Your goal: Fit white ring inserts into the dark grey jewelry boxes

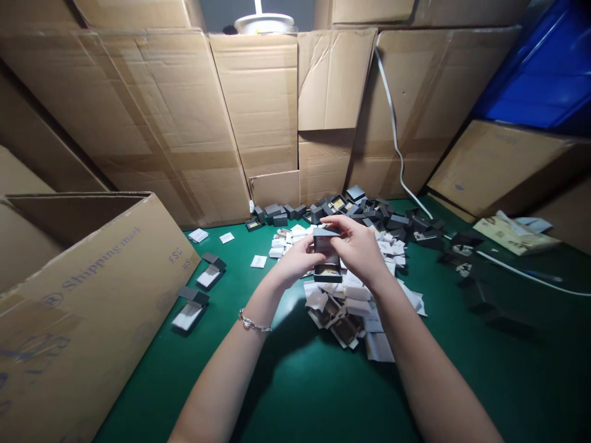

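Note:
My left hand (298, 258) and my right hand (357, 249) together hold a small dark hinged box (327, 261) above the green table (300, 381). The box stands open, lid up, with something pale inside. My left fingers grip its left side, and my right fingers curl over the lid and right side. A silver bracelet (253, 323) sits on my left wrist. Right under my hands lies a heap of white paper inserts (355, 307). Behind them is a pile of several more dark boxes (360, 212).
A big open shipping carton (87, 289) stands at the left. Two open boxes with white pads (198, 292) lie beside it. Cardboard sheets (258, 117) wall the back. A white cable (401, 166) runs down to the right, near a printed packet (512, 234).

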Demonstrator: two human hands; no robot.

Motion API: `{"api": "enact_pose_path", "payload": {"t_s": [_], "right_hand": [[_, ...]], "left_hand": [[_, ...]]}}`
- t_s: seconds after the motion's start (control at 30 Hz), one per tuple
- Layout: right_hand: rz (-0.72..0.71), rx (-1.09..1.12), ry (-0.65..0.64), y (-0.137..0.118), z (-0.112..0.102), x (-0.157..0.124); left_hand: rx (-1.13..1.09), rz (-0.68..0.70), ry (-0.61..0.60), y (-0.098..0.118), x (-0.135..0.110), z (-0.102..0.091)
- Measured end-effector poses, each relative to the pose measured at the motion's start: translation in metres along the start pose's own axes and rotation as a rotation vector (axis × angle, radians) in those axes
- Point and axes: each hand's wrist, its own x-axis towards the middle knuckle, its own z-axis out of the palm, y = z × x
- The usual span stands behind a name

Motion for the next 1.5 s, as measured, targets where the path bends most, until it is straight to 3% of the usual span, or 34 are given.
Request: {"api": "enact_pose_path", "payload": {"t_s": [0.2,0.47,0.57,0.73,0.87,0.97,1.1,1.27,1.4,1.43,1.5], "right_hand": [[-0.081,-0.051,-0.005,-0.001,0.002,0.0],[-0.261,-0.189,0.05,-0.005,0.008,-0.002],[-0.258,-0.179,0.053,-0.006,0.01,-0.004],[-0.235,-0.135,0.169,-0.003,0.018,-0.006],[-0.155,-0.09,0.242,-0.001,0.022,-0.006],[-0.016,-0.037,0.181,0.0,0.022,-0.004],[0.174,0.038,0.005,0.004,0.014,0.003],[0.288,0.131,-0.018,0.01,-0.003,0.01],[0.372,-0.156,-0.009,0.009,-0.014,0.01],[0.377,-0.251,-0.069,0.009,-0.014,0.009],[0.389,-0.432,-0.326,0.011,-0.012,0.005]], "left_hand": [[-0.065,0.043,-0.076,-0.001,-0.001,-0.003],[-0.089,0.076,0.064,-0.003,-0.001,0.008],[-0.056,0.08,0.133,-0.003,0.0,0.008],[0.049,0.115,0.135,0.001,-0.002,0.0],[0.085,0.031,0.121,0.005,-0.006,-0.001],[0.009,-0.019,0.11,0.007,-0.008,0.003],[-0.176,-0.037,0.109,0.01,-0.007,0.01],[-0.303,-0.007,0.299,0.015,-0.005,0.007],[-0.403,0.04,0.414,0.018,-0.004,-0.005],[-0.423,0.048,0.432,0.019,-0.004,-0.008],[-0.484,0.077,0.457,0.021,-0.005,-0.012]]}}
